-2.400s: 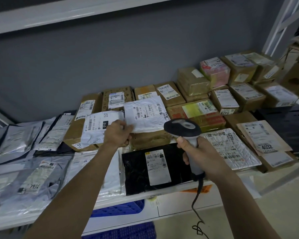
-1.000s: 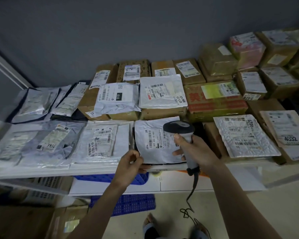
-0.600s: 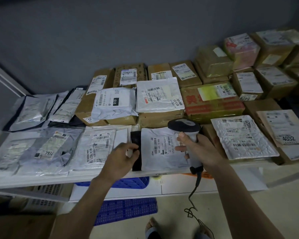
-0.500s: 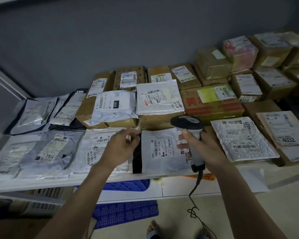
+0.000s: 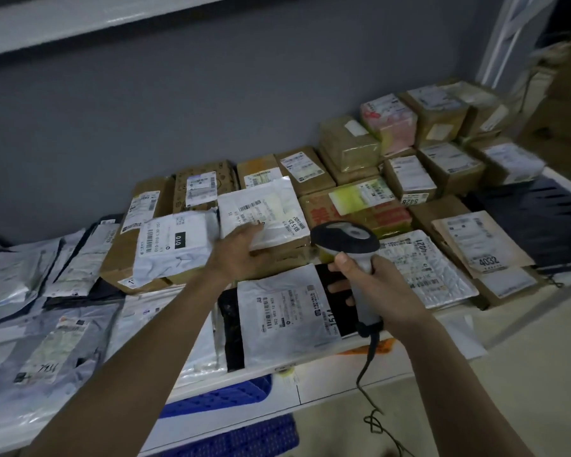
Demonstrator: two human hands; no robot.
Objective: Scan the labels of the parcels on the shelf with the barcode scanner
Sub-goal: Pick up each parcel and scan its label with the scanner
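Head view, looking down on a white shelf crowded with parcels. Far left: flat grey and clear poly mailers overlapping, labels upward, one marked by hand. Next along, a brown carton with a white mailer marked 010 lying across its top. Just right of that, the left hand, reaching over the front row, fingers extended and resting on the lower edge of a white label-up mailer that sits on a taped brown box; whether the thumb grips underneath, cannot tell. Below the hand, at the front edge, a black bag with a large white label sheet showing barcodes and 1514. Right of centre, the barcode scanner, grey with a dark head, held upright in the right hand, fingers wrapped round the handle, thumb up near the head; head aimed toward the parcels behind, above the front row. Black cable hanging from the handle base down past the shelf edge. Further right, a bubble mailer marked 4021, then a tan envelope marked 4032. Back row: stacked cardboard boxes with labels, one with red print and a yellow-green label. Under the shelf, a blue crate.
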